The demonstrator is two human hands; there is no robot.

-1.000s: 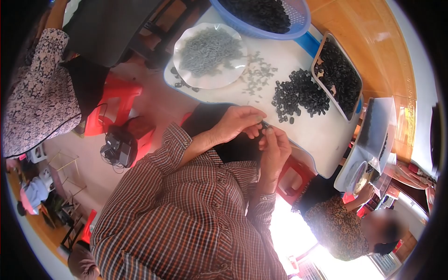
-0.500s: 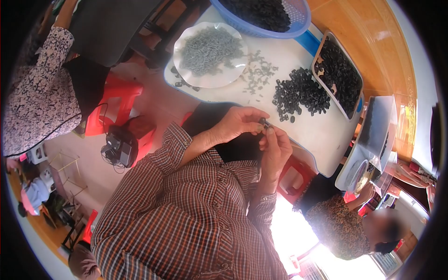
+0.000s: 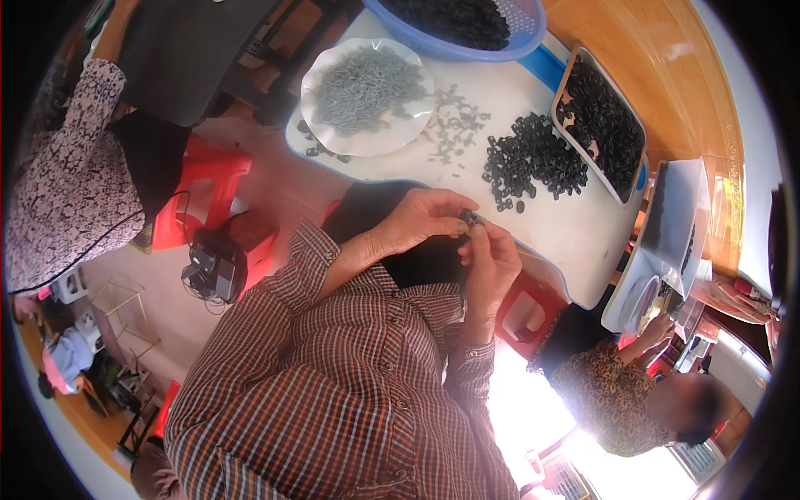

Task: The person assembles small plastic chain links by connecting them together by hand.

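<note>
My left hand (image 3: 429, 218) and my right hand (image 3: 490, 254) meet above my lap, close to the near edge of the table. Between their pinched fingertips is a small black piece (image 3: 469, 217), mostly covered by fingers; its exact shape is unclear. Just beyond lies a heap of small black ring-like pieces (image 3: 533, 158). Small grey-green pieces (image 3: 457, 125) are scattered to the left of that heap. Many more like them fill a white wavy-rimmed plate (image 3: 310, 112).
A blue basket (image 3: 531, 33) of black pieces stands at the back, and a tray (image 3: 615, 196) of black pieces at right. One person (image 3: 608, 396) sits at right beside a white container (image 3: 625, 283); another person (image 3: 75, 183) is at left. Red stools (image 3: 200, 187) stand nearby.
The view has shifted slightly, so the table things appear a little left and higher. My hands keep pinching the small black piece, with only slight finger movement.
</note>
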